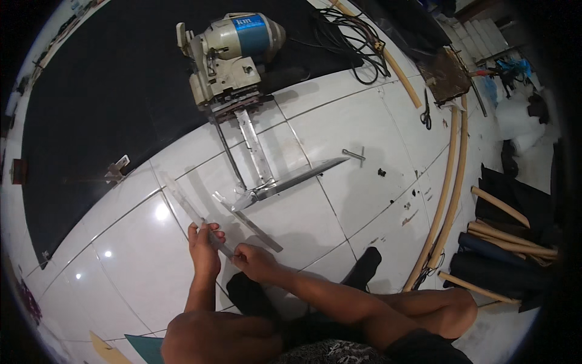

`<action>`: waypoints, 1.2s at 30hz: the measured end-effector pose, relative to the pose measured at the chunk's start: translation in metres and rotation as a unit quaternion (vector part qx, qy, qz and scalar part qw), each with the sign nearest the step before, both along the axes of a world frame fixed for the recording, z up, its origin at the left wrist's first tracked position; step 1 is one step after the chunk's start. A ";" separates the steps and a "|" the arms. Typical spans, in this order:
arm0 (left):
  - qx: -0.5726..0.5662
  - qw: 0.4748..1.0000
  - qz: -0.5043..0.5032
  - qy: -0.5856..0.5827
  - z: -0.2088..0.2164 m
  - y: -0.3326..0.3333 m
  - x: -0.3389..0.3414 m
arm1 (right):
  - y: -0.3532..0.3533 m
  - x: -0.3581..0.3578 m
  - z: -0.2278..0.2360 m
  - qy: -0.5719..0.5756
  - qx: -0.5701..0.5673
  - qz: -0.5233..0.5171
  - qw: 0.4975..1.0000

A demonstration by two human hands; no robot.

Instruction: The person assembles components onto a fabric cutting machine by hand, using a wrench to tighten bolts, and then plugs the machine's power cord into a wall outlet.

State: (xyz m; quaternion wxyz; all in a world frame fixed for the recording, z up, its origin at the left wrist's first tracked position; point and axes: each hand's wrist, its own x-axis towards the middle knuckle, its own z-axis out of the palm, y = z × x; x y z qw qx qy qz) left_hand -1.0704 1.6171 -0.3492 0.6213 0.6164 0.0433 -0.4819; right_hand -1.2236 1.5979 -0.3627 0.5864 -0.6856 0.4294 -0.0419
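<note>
Both hands hold a long, thin metal blade (187, 207) slanting above the tiled floor. My left hand (206, 249) grips it around the middle with curled fingers. At its near end, my right hand (251, 262) is closed with the fingers pressed together. A second flat metal strip (259, 232) lies on the tiles just beyond my right hand. Farther out, an electric cloth-cutting machine (233, 60) rests on its side, its motor on black fabric. Its upright (253, 145) and base plate (291, 185) point toward me. A small T-shaped tool (353, 155) lies right of the plate.
Black fabric (109, 85) covers the far left floor. A coiled black cable (357, 42) and scissors (426, 112) lie at the far right. Long cardboard tubes (445, 188) run along the right, beside dark fabric rolls (485, 261). My feet (367, 267) flank the work area.
</note>
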 end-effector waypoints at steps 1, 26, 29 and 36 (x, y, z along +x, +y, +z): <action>0.003 1.000 0.003 -0.023 -0.002 -0.001 0.002 | 0.001 0.006 0.003 0.006 -0.016 -0.003 1.000; 0.101 0.796 -0.025 -0.597 -0.025 -0.155 0.200 | -0.037 -0.056 0.011 0.170 -0.217 -0.048 0.960; 0.143 0.760 -0.050 -0.632 -0.025 -0.155 0.209 | -0.037 -0.054 0.008 0.164 -0.213 -0.040 0.962; 0.101 0.722 0.001 -0.684 -0.002 -0.150 0.156 | -0.047 -0.056 0.025 0.124 -0.150 -0.037 0.980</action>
